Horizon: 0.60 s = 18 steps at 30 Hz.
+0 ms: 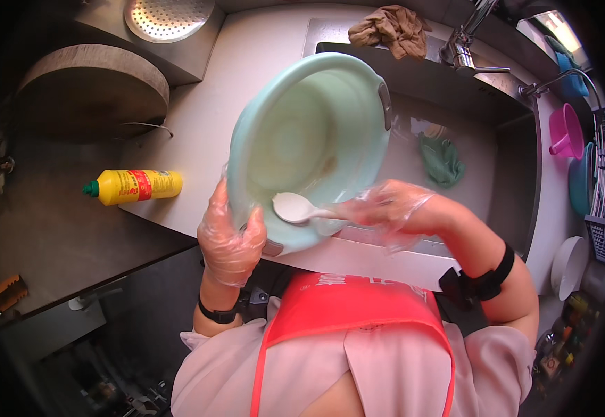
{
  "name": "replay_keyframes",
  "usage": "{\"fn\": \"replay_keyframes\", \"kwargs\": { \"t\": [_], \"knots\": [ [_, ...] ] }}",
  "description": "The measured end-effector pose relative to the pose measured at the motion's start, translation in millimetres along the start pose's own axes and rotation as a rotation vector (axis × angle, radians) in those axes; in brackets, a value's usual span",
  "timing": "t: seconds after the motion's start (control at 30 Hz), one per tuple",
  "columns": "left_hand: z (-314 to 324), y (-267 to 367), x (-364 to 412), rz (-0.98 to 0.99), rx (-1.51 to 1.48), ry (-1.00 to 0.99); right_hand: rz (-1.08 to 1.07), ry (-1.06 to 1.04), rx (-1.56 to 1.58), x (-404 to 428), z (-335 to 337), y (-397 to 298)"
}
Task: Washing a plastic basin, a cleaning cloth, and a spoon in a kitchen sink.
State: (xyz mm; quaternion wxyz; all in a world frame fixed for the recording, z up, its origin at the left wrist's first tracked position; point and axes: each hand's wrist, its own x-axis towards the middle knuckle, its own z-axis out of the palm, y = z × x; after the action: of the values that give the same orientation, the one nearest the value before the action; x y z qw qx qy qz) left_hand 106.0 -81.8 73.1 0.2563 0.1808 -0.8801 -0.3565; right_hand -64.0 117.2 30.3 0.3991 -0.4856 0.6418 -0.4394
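My left hand [232, 232], in a clear plastic glove, grips the left rim of a pale green plastic basin [302, 130], thumb inside the wall. The basin is tilted over the sink's left edge and the counter, with brownish residue and a little liquid low in its right side. My right hand [393, 208], also gloved in clear plastic and slightly blurred, is closed around the handle of a white spoon [292, 208]. The spoon's bowl lies over the basin's near inner wall; whether it touches is hard to tell.
A green cloth [442, 159] lies in the steel sink [469, 122]; a brown rag [390, 31] hangs at its back edge beside the faucet [461, 52]. On the left, a yellow bottle [141, 186] lies near a round chopping block [94, 94]. A pink dipper [567, 133] stands right.
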Motion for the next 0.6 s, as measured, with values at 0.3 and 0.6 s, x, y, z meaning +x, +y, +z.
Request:
{"fn": "replay_keyframes", "kwargs": {
  "t": [0.3,0.6],
  "knots": [
    [-6,-16,-19,0.004,0.006,0.057,0.240,-0.071,-0.167,11,-1,-24],
    [-7,-28,-30,-0.143,-0.057,0.082,0.386,-0.270,-0.512,8,-24,-14]
  ]
}}
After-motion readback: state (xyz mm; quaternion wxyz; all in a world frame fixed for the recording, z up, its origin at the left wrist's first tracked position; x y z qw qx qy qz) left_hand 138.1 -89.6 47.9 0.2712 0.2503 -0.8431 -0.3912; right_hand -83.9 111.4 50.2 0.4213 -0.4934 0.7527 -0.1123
